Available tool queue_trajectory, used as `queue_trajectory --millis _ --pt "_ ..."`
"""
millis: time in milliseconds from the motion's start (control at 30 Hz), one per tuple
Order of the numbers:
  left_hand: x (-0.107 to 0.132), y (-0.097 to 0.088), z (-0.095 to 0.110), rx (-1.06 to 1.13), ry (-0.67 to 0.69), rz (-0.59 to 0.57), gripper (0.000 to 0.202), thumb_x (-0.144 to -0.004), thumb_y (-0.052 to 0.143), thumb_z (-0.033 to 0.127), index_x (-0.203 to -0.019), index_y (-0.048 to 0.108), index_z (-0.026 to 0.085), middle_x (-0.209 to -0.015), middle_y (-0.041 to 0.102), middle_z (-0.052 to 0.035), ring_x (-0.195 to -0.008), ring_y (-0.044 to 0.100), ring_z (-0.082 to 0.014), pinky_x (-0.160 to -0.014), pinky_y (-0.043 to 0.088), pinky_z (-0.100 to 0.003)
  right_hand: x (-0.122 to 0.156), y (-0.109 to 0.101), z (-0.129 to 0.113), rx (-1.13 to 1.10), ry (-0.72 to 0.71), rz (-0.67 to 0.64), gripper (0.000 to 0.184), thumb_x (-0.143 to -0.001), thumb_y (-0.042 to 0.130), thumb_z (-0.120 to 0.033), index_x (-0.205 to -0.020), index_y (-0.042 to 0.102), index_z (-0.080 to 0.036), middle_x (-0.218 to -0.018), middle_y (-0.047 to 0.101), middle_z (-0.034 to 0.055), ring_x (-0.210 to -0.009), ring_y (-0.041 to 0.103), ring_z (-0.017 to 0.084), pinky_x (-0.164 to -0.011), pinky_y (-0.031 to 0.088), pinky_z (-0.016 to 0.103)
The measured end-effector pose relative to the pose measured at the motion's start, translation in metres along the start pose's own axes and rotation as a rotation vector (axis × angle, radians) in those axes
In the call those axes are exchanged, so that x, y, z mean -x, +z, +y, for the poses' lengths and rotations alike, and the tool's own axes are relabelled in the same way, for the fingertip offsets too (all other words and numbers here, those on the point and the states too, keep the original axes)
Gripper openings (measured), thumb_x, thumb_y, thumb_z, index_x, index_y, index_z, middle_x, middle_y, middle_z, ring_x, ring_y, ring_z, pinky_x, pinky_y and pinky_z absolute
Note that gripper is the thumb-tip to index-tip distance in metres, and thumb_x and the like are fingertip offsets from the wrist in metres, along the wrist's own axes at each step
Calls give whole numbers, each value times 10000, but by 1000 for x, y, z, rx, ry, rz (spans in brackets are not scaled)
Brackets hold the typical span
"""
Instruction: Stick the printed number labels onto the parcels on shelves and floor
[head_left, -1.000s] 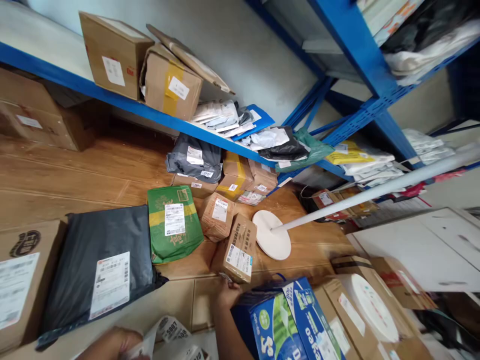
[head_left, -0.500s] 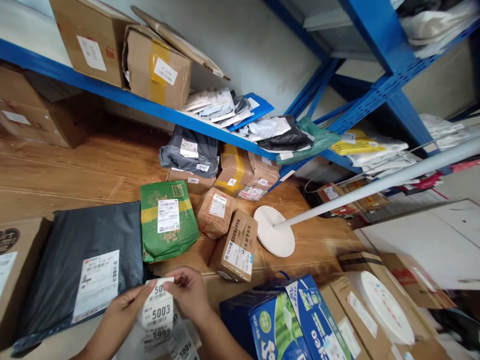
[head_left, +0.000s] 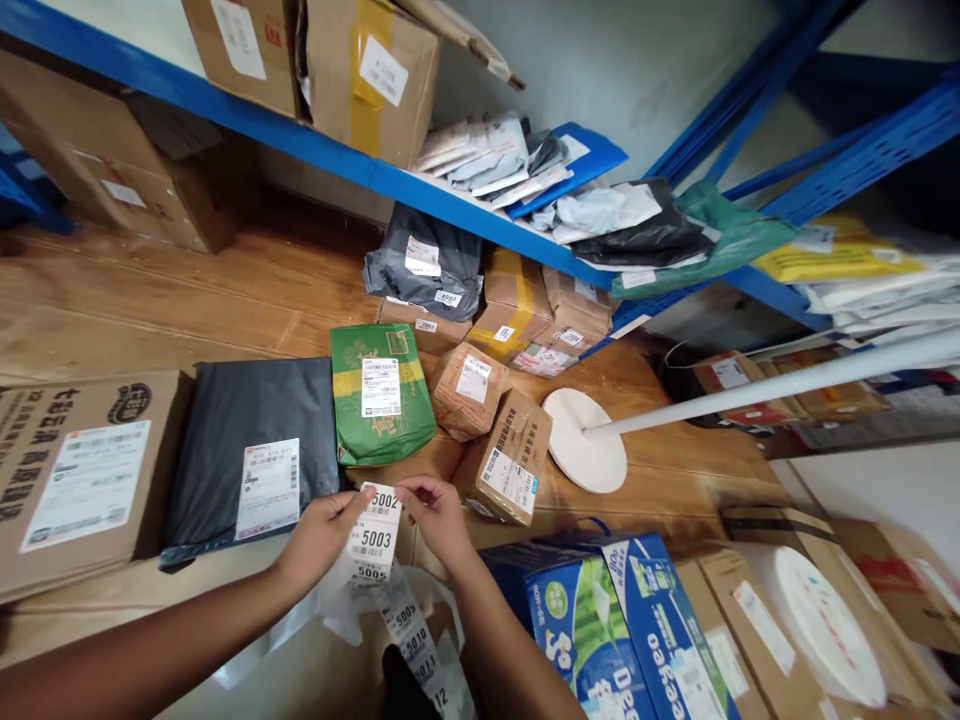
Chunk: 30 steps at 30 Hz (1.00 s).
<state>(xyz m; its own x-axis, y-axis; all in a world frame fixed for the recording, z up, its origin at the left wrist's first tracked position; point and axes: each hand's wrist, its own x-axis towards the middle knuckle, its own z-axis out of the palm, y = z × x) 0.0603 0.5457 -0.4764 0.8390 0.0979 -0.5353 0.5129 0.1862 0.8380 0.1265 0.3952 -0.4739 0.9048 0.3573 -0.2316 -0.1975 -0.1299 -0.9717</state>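
A white strip of numbered stickers (head_left: pixel 373 540), reading 5002, 5003 and 5005, is held up over the wooden floor. My left hand (head_left: pixel 320 540) pinches its left edge. My right hand (head_left: pixel 439 518) pinches the top right corner at the 5002 sticker. The strip's tail (head_left: pixel 409 630) hangs down toward me. Just beyond the hands lie a black mailer bag (head_left: pixel 251 455), a green parcel (head_left: pixel 381 405) and a small brown box (head_left: pixel 506 470).
A large carton (head_left: pixel 79 480) lies at the left, a blue printed box (head_left: pixel 600 630) at the right front. A white round base with a pole (head_left: pixel 585 452) stands right of the parcels. More parcels sit under and on the blue shelf (head_left: pixel 420 200).
My right hand left the small brown box and joined my left hand on the sticker strip, which rose into view. The camera view shifted left and down.
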Motion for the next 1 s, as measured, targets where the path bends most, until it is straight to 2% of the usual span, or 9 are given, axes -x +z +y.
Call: queue_trajectory --millis 167,333,467,567,667,733,867,1000 --pt "0 0 -1 -14 1 -1 544 -669 591 669 -634 642 129 -565 642 -24 -576 556 -174 -548 420 -257 0 1 1 -8 2 17 191 -687 714 -373 -727 723 -187 -640 670 2 -518 512 104 -467 410 212" --pt "-5 -1 -6 -34 38 -37 485 -642 649 590 -762 691 122 -756 716 -49 -715 594 -198 -649 438 -263 2 4 10 26 -54 31 116 -634 764 -277 -686 715 -185 -675 646 1 -618 556 122 -559 429 226" --pt "-10 1 -4 -160 -5 -88 521 -648 598 599 -763 691 99 -707 693 -57 -657 571 -199 -621 417 -270 5 9 22 24 -104 161 112 -678 736 -283 -655 705 -179 -668 629 9 -639 569 135 -602 448 247" --pt "-6 3 5 -340 73 -185 451 -705 544 557 -732 680 128 -670 654 -18 -634 537 -177 -611 387 -250 0 2 29 53 -190 334 167 -715 701 -333 -675 680 -172 -682 616 12 -638 566 141 -605 460 256" --pt "4 3 9 -596 191 -238 412 -755 516 501 -521 571 166 -512 494 32 -532 414 -122 -532 266 -228 -28 -18 34 171 -254 654 266 -800 576 -413 -789 637 -154 -766 636 50 -688 586 157 -638 478 271" --pt "12 2 5 -729 236 -282 438 -770 513 479 -460 480 172 -478 401 43 -502 351 -107 -506 187 -241 -60 -34 39 243 -239 798 293 -840 492 -408 -866 603 -138 -824 647 87 -728 596 173 -660 484 285" --pt "25 2 -11 -850 170 -461 413 -806 460 453 -504 403 177 -507 356 47 -511 356 -101 -508 182 -239 -120 -51 54 383 -185 860 148 -793 518 -280 -779 582 -147 -771 628 88 -700 569 191 -701 473 320" --pt "32 4 -19 -967 96 -497 378 -784 473 436 -533 369 174 -529 349 48 -547 387 -106 -528 204 -242 -139 -49 67 514 -189 899 81 -767 536 -238 -756 580 -170 -843 614 98 -752 544 209 -765 456 341"
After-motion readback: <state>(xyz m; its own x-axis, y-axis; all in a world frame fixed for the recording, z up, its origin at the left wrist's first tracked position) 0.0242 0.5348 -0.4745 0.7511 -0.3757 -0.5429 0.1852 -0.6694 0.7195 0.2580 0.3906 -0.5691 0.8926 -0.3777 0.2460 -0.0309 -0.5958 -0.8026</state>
